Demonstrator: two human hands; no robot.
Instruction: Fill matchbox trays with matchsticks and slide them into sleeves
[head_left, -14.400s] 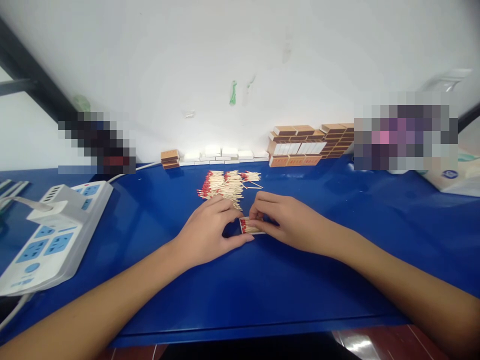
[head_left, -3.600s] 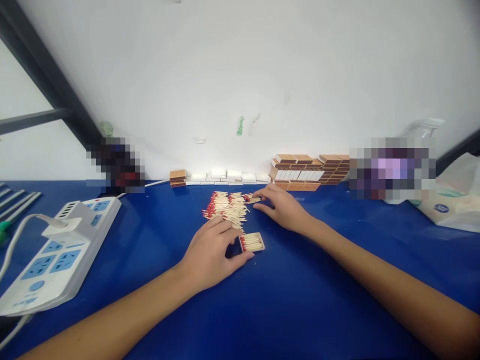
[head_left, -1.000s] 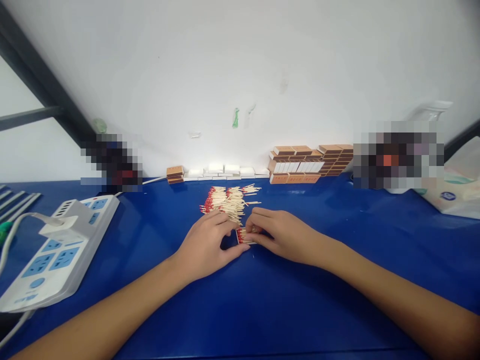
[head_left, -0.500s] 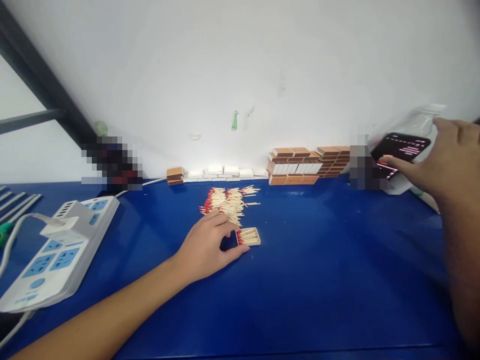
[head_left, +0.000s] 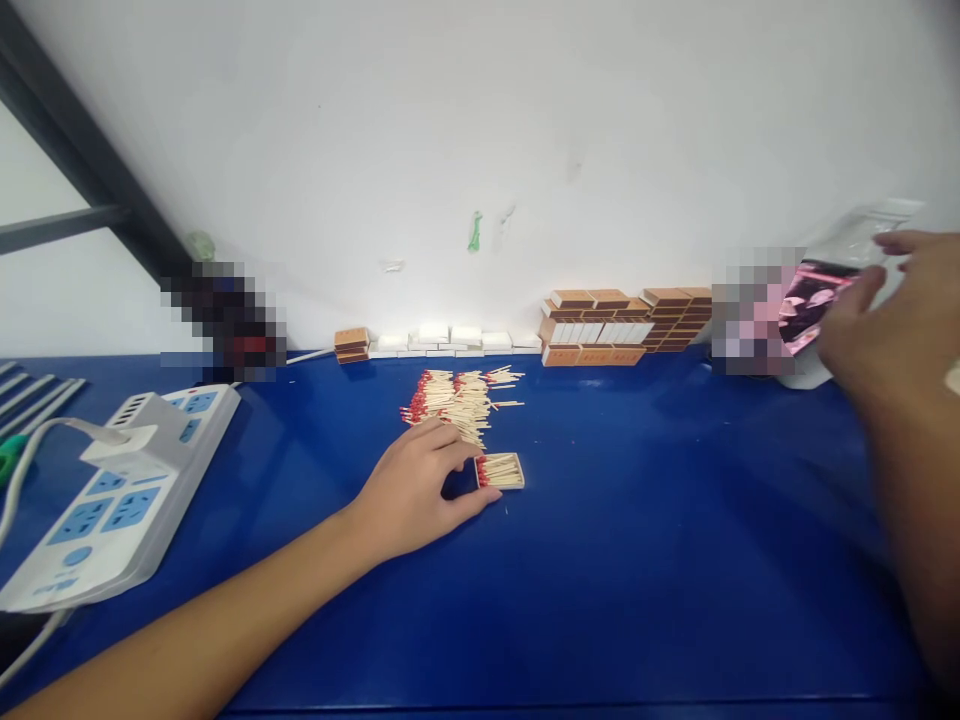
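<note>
My left hand (head_left: 420,490) rests on the blue table with thumb and fingers closed around the left end of a small matchbox tray (head_left: 511,487). Red-headed matches lie inside that tray, heads to the left. Just behind the hand is a loose pile of matches (head_left: 459,400), partly covered by the fingers. At the far right my right hand (head_left: 892,330) is raised, fingers apart and slightly blurred, in front of a phone (head_left: 810,305) with a lit pink picture. The phone leans against a clear plastic bag (head_left: 874,225).
Along the wall stand stacked brown matchboxes (head_left: 592,355), a row of white trays (head_left: 450,343) and a short brown stack (head_left: 351,345). A white power strip (head_left: 161,560) with a plugged-in adapter and cable (head_left: 64,425) occupies the left side.
The phone's screen has gone from dark with text lines to a bright pink picture. My right thumb has come away from the screen. My left hand stays on the tray.
</note>
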